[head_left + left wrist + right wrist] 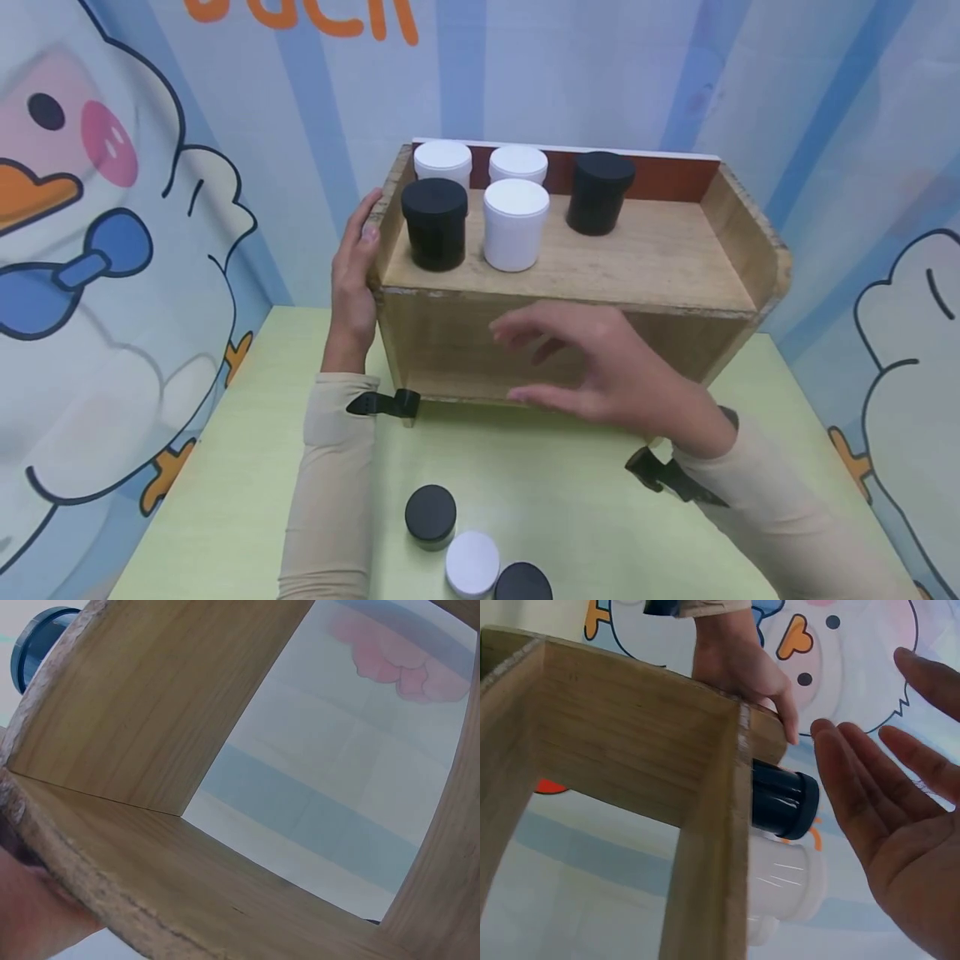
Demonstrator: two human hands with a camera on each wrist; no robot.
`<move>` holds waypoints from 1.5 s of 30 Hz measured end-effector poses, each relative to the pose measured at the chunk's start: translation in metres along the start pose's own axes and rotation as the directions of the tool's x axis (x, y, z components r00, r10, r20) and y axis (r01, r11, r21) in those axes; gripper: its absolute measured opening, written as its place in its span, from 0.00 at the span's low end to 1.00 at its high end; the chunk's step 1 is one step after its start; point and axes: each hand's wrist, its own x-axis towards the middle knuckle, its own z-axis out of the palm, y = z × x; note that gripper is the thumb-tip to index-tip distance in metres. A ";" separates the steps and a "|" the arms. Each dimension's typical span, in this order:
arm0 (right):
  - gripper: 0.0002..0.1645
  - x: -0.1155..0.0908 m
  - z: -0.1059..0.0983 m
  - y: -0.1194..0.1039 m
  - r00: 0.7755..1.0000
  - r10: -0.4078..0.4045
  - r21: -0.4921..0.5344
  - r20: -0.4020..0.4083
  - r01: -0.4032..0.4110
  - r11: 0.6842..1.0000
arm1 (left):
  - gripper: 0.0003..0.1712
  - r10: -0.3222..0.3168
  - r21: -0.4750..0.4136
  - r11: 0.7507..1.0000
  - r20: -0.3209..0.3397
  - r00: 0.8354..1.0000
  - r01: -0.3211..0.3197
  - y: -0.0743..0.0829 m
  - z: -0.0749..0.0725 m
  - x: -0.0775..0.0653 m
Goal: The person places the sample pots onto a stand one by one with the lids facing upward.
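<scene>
My left hand (354, 283) rests against the outer left side of a two-level wooden shelf (660, 279), its fingers pointing up along the panel. My right hand (592, 358) hovers before the shelf's front, thumb and fingers spread apart with nothing between them. On the upper board, a black jar (435, 225) and a white jar (516, 227) stand in front. Behind them are two more white jars, and another black jar (598, 196) stands right of these. In the right wrist view, the right hand (900, 825) shows its palm beside the black jar (784, 799).
On the pale green table (225, 500), near its front, are a black-lidded jar (431, 515), a white-lidded jar (472, 565) and a second black-lidded jar (523, 583). A cloth backdrop (525, 75) with cartoon ducks hangs behind the shelf and along the sides.
</scene>
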 end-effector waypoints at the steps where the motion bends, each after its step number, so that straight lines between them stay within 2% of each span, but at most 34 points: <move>1: 0.31 -0.001 0.003 0.002 0.999 -0.031 0.019 0.016 0.030 0.999 | 0.32 -0.003 -0.002 1.000 0.001 1.000 0.003 0.000 0.000 0.000; 3: 0.30 -0.002 0.010 0.005 0.997 -0.060 0.057 0.041 0.058 0.997 | 0.32 -0.003 -0.004 1.000 0.001 1.000 0.003 0.000 0.000 0.000; 7: 0.30 -0.005 0.024 0.012 0.994 -0.068 0.104 0.085 0.059 0.993 | 0.32 -0.001 -0.007 1.000 0.004 1.000 0.001 0.000 0.000 0.000; 14: 0.31 -0.010 0.056 0.024 0.988 -0.007 0.147 0.154 -0.016 0.989 | 0.31 0.002 -0.027 1.000 0.006 1.000 -0.001 0.000 -0.001 -0.001; 20: 0.30 -0.016 0.088 0.037 0.972 0.054 0.121 0.229 -0.083 0.989 | 0.31 0.004 -0.024 1.000 0.010 1.000 -0.004 0.000 0.000 -0.001; 27: 0.31 -0.025 0.124 0.051 0.928 0.151 0.100 0.340 -0.195 0.976 | 0.31 0.022 -0.017 1.000 0.005 1.000 -0.022 0.001 0.000 -0.001; 32: 0.33 -0.031 0.147 0.056 0.885 0.189 0.088 0.425 -0.248 0.965 | 0.32 0.026 -0.009 1.000 0.005 1.000 -0.026 0.000 0.000 0.000; 36: 0.34 -0.035 0.162 0.058 0.862 0.193 0.065 0.469 -0.252 0.966 | 0.32 0.023 -0.011 1.000 0.006 1.000 -0.023 0.000 -0.001 0.000; 45: 0.38 -0.045 0.189 0.062 0.829 0.215 0.010 0.516 -0.256 0.967 | 0.32 0.020 -0.011 1.000 0.007 1.000 -0.020 -0.001 -0.001 -0.001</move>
